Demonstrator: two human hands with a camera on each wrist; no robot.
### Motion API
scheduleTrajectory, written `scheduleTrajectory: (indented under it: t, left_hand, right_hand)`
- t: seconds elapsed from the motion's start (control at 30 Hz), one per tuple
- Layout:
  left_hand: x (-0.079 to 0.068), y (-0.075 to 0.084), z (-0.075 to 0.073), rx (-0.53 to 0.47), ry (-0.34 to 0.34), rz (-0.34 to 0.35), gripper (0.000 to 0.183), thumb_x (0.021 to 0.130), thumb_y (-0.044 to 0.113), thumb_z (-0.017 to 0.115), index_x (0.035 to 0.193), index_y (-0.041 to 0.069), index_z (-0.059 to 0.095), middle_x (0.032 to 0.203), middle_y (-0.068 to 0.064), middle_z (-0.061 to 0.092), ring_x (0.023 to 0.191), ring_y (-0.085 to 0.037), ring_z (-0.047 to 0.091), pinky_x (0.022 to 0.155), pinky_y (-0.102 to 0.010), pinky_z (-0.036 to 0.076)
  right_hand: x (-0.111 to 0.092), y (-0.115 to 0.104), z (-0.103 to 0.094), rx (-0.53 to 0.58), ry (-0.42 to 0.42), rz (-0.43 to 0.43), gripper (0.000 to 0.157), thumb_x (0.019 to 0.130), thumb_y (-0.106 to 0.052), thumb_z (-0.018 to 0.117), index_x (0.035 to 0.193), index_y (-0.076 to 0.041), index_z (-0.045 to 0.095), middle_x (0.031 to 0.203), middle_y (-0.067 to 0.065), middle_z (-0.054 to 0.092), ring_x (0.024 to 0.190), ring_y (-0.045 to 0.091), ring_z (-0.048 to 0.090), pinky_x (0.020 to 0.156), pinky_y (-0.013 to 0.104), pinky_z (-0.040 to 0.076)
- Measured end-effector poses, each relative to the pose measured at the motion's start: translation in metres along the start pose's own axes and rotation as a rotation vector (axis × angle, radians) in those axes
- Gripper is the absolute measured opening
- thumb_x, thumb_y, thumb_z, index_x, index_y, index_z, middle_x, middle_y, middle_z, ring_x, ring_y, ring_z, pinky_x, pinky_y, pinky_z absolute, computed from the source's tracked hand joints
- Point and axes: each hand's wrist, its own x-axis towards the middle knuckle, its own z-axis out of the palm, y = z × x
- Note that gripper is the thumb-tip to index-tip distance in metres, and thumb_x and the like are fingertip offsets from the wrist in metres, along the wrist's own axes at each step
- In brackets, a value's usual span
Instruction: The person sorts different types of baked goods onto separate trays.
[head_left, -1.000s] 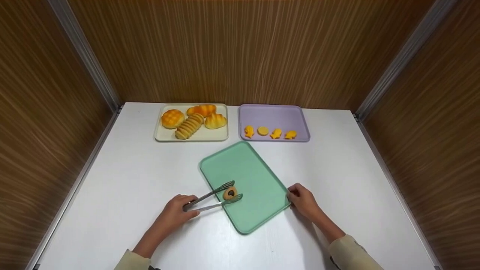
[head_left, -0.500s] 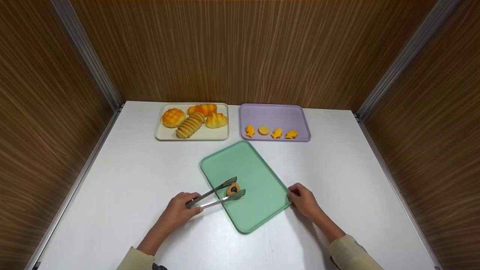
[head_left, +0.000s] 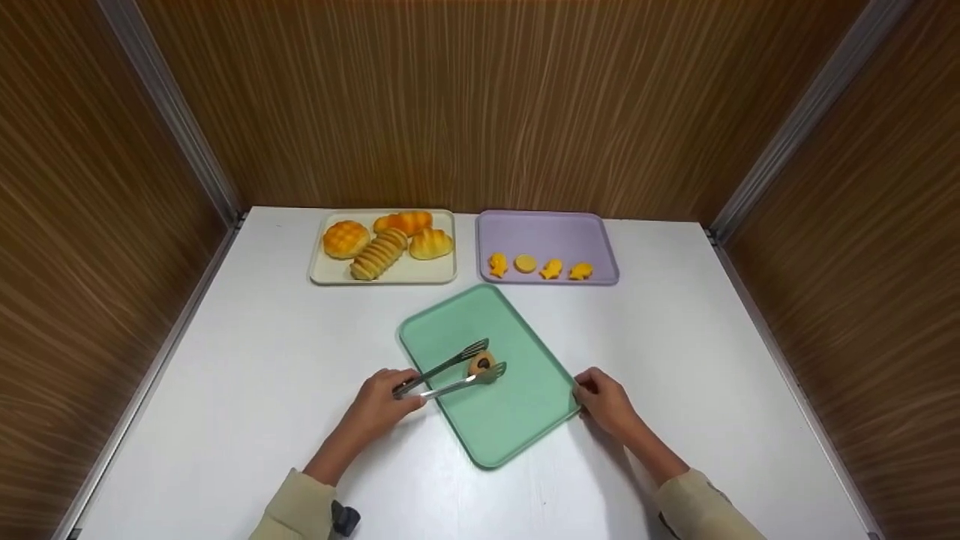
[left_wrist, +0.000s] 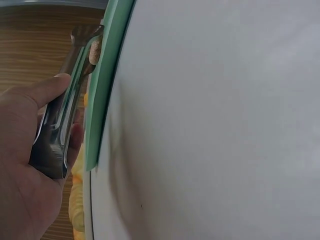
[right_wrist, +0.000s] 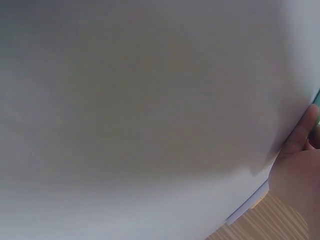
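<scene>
My left hand [head_left: 382, 405] grips a pair of metal tongs [left_wrist: 52, 145], thumb on one arm and fingers on the other. Between the slotted tong ends is a small round cookie [head_left: 481, 364] with a dark heart in its middle. Tongs and cookie are over the green tray [head_left: 517, 405], which lies slantwise on the white table. In the left wrist view the cookie [left_wrist: 95, 51] shows close to the tray's surface, partly hidden by the tongs. My right hand [head_left: 604, 401] pinches the tray's right corner between thumb and fingers.
Behind the green tray stands a cream tray [head_left: 330, 271] with several breads [head_left: 379, 253]. To its right, a purple tray [head_left: 547, 229] carries a row of small yellow pieces [head_left: 551, 268], some fish-shaped. Wood-grain panels [head_left: 480, 105] enclose the white table [head_left: 247, 375] at the back and sides.
My left hand has moved right and away from me, carrying the tongs and cookie from the green tray's left edge toward its middle. My right hand keeps its hold on the corner.
</scene>
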Motion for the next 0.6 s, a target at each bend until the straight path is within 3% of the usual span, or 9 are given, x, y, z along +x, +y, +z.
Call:
scheduleTrajectory:
  t: [0.3,0.6]
  left_hand:
    - [0.031,0.004,0.011,-0.047,0.023,-0.027,0.03,0.087,0.021,0.079,0.115,0.011,0.073,0.106,-0.008,0.07,0.096,-0.019,0.06,0.084,-0.04,0.051]
    - [0.073,0.011,0.025,-0.089,0.036,-0.034,0.033,0.089,0.024,0.077,0.119,0.01,0.072,0.114,-0.01,0.07,0.107,-0.025,0.062,0.093,-0.044,0.051]
  right_hand:
    - [0.001,0.0,0.002,-0.01,0.001,-0.002,0.009,0.098,0.0,0.059,0.106,0.001,0.062,0.088,0.009,0.061,0.069,0.017,0.059,0.06,0.028,0.051]
    - [0.0,0.0,0.0,0.0,-0.006,0.015,0.011,0.099,-0.001,0.058,0.108,0.0,0.063,0.092,0.01,0.062,0.072,0.018,0.06,0.061,0.027,0.052]
